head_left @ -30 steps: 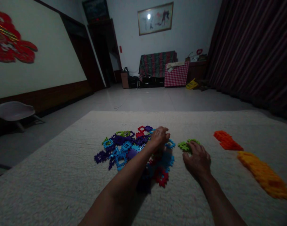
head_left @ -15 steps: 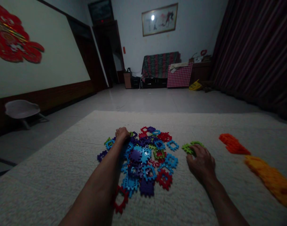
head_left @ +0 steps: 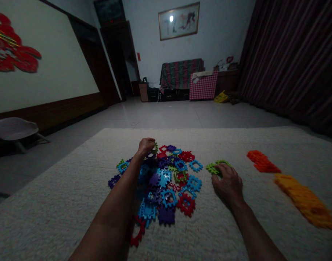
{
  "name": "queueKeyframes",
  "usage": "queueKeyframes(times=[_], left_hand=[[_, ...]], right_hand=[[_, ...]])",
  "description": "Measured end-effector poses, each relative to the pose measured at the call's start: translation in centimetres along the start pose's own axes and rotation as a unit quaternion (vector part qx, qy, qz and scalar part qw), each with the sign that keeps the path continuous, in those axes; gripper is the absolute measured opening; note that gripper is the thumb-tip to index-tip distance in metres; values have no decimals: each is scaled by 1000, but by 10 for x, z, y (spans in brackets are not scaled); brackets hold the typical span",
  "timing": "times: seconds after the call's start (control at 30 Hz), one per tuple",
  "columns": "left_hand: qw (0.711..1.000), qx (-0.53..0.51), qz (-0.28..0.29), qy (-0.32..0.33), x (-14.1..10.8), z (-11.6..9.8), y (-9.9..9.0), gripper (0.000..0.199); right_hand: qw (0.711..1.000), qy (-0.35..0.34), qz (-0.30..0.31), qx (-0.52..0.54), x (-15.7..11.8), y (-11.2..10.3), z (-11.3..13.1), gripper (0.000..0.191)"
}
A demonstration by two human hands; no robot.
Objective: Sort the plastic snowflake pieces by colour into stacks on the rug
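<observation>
Orange-red pieces (head_left: pixel 263 162) and yellow-orange pieces (head_left: pixel 304 201) already lie grouped; the mixed pile (head_left: pixel 166 178) looks largely unsorted. The left hand (head_left: pixel 146 146) pinches a green toothed frame (head_left: pixel 155 148); the right hand (head_left: pixel 229 182) curls around gathered green pieces (head_left: pixel 211 168).

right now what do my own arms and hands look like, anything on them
Neither the left hand nor the right hand wears a glove. No sleeves show on the arms, and no watch or bracelet is visible. It's too dark to tell about rings.
</observation>
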State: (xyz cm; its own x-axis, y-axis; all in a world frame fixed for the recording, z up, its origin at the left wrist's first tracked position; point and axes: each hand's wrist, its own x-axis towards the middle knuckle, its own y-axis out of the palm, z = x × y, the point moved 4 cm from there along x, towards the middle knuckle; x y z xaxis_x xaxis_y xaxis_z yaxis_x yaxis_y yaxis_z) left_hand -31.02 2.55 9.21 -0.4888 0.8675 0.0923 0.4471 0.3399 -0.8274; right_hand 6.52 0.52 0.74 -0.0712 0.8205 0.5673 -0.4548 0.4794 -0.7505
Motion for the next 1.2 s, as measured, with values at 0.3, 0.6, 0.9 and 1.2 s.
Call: queueKeyframes(times=[0.3, 0.6, 0.9, 1.2], left_hand=[[957, -195, 179, 120, -66, -126, 101, 43], [956, -185, 181, 141, -91, -157, 135, 52], [978, -74, 123, 152, -90, -101, 73, 41], [998, 52, -43, -12, -69, 22, -14, 42]], right_hand=[[989, 50, -46, 131, 3, -10, -2, 50], [991, -16, -47, 123, 2, -11, 7, 48], [998, -52, 1, 40, -1, 3, 7, 28], [998, -19, -53, 29, 3, -3, 4, 32]])
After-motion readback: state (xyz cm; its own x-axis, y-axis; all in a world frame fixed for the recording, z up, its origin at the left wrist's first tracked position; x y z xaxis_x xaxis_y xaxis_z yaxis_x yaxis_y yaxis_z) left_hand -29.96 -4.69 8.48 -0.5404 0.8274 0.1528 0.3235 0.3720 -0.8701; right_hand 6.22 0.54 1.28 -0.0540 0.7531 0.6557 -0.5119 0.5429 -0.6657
